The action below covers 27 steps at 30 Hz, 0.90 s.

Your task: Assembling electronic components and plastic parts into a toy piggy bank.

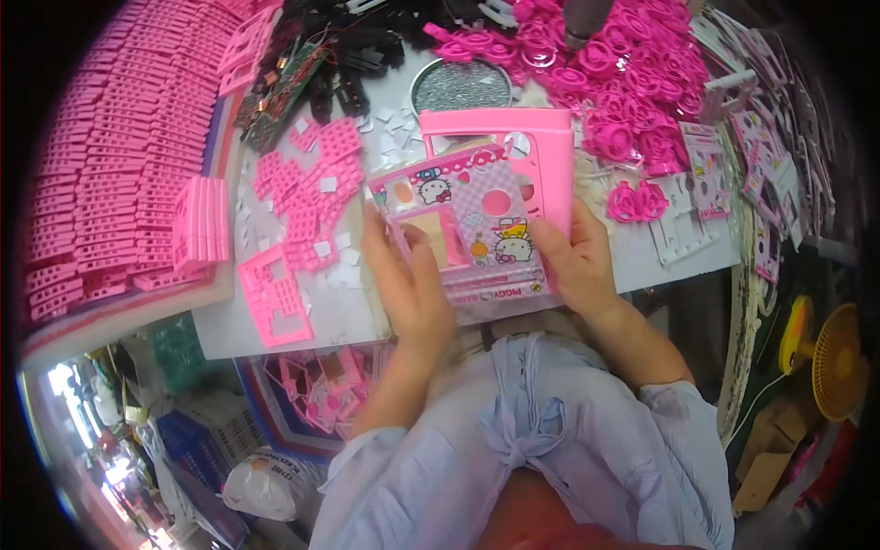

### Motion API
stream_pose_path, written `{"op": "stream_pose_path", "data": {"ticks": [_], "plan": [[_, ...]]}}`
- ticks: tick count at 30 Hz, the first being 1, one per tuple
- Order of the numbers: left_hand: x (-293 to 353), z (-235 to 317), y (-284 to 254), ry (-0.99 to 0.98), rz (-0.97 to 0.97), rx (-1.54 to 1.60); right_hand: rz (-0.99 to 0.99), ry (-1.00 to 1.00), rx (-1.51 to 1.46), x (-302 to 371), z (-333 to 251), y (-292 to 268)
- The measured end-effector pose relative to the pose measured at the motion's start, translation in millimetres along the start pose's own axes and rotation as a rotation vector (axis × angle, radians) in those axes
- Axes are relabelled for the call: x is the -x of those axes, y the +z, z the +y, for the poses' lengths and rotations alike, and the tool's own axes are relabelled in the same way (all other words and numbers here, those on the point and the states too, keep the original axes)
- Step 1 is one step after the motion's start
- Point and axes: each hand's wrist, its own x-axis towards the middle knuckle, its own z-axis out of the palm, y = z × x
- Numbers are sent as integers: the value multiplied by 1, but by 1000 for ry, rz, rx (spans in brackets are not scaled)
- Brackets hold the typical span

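In front of my body I hold a printed panel (481,229) with cartoon cats, pink checks and window cut-outs. Behind it stands a pink plastic housing (559,147), its upper and right sides showing past the panel. My left hand (408,284) closes on the panel's left edge, thumb raised along the front. On the other side my right hand (577,261) grips the housing's right side, its thumb at the panel's edge. The fingers behind both pieces are hidden. Left of my hands lies a pink plastic face frame (277,295) with openings, beside perforated pink pieces (316,197).
Stacked pink slotted parts (128,156) fill the left. At the back are dark parts with wires (344,64), a round tin (461,87) of small metal pieces and heaped magenta plastic parts (623,73). Printed sheets (706,165) lie right; a yellow fan (839,362) stands lower right.
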Motion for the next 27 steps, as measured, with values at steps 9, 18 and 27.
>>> {"op": "stream_pose_path", "data": {"ticks": [9, 18, 27], "plan": [[0, 6, -5, -8, -37, 79, -77, 73, 75, 2, -8, 11], [1, -4, -8, -119, -134, -151, -138, -31, 315, 2, -10, 6], [7, -3, -2, -139, -87, 249, -154, 92, 151, 2, -27, 13]]}}
